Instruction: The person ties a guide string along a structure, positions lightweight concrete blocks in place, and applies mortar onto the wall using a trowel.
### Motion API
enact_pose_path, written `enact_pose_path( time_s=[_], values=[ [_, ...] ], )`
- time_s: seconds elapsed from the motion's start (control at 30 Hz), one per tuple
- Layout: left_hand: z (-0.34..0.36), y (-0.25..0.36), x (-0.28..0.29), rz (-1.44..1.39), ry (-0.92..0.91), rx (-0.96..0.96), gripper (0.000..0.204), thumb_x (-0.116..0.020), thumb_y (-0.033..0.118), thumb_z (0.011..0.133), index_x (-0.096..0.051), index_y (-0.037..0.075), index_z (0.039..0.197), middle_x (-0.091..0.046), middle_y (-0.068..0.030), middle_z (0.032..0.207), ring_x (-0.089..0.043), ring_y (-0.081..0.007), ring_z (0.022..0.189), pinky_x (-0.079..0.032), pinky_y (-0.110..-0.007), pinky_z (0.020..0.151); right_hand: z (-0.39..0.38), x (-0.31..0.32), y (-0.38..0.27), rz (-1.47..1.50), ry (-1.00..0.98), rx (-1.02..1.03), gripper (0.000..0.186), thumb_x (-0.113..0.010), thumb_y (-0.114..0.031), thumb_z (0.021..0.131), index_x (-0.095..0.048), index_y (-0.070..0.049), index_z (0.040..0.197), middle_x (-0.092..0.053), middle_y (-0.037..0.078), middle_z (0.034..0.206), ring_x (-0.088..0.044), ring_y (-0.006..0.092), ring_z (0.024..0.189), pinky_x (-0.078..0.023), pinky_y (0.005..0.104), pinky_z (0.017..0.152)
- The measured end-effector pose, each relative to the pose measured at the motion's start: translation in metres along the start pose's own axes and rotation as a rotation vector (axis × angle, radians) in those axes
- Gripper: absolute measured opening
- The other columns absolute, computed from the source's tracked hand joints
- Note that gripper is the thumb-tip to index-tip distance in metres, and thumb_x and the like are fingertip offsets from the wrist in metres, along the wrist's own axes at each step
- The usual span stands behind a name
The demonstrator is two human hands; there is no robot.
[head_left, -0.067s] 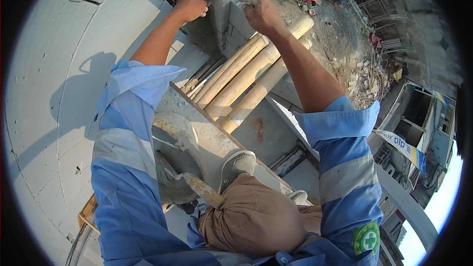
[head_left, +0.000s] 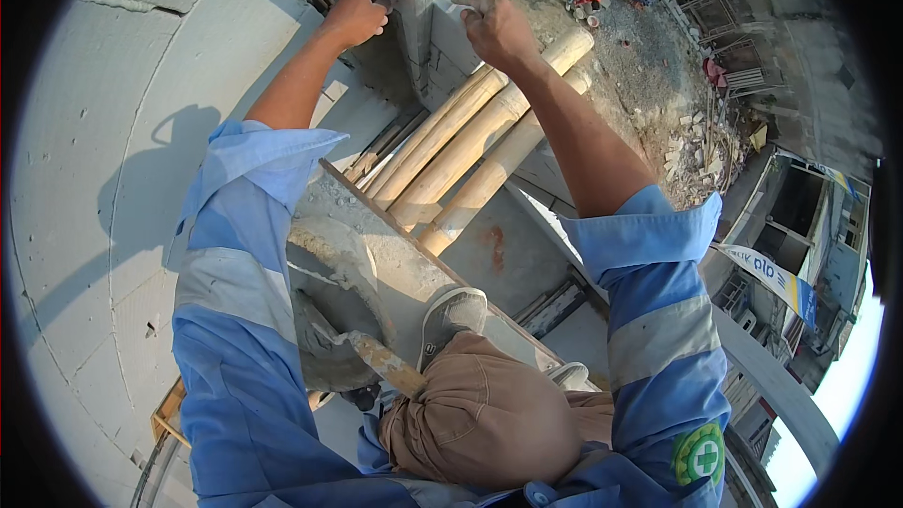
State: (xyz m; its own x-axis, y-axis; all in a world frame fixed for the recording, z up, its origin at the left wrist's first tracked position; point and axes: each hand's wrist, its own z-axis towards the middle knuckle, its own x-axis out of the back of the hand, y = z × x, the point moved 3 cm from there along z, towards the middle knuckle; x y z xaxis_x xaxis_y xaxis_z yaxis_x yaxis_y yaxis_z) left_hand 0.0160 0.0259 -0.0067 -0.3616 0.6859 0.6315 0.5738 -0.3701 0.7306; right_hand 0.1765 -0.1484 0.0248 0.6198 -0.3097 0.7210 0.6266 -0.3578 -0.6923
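A mortar-smeared wooden plank platform (head_left: 423, 263) carries the person's grey shoe (head_left: 450, 315) and a trowel (head_left: 367, 350) in a mortar heap (head_left: 329, 320). It rests on 3 bamboo poles (head_left: 470, 146).

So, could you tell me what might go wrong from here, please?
Three risks, as I judge them:
1. Both the left hand and the right hand are up on the grey block at the edge, with open ground far below; the block could slip and fall.
2. The bamboo poles underfoot are round, so footing may roll.
3. The trowel in the mortar pan sits by the shoe and could be kicked.
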Motion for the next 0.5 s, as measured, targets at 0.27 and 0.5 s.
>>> enact_pose_path(
  time_s=[0.27,0.5],
  values=[
    [-0.005,0.027,-0.014,0.354,0.223,-0.29,0.025,-0.059,0.02,0.091,-0.067,0.007,0.111,-0.067,-0.0178,0.111,-0.063,-0.0388,0.099,-0.05,-0.044,0.086,-0.014,0.009,0.023,-0.239,0.058,-0.049,0.027,-0.056,-0.019,0.086,-0.075,-0.017,0.105,-0.071,0.02,0.097,-0.068,0.0399,0.088,-0.054,0.0467,0.081],
    [-0.004,0.028,-0.02,0.291,0.259,-0.24,0.024,-0.059,0.022,0.091,-0.068,0.008,0.108,-0.068,-0.02,0.106,-0.062,-0.0425,0.099,-0.05,-0.046,0.085,-0.031,0.018,0.016,-0.413,0.091,0.087,0.036,-0.053,-0.016,0.087,-0.072,-0.022,0.117,-0.069,0.017,0.101,-0.068,0.0374,0.088,-0.055,0.0448,0.08]
  ],
)
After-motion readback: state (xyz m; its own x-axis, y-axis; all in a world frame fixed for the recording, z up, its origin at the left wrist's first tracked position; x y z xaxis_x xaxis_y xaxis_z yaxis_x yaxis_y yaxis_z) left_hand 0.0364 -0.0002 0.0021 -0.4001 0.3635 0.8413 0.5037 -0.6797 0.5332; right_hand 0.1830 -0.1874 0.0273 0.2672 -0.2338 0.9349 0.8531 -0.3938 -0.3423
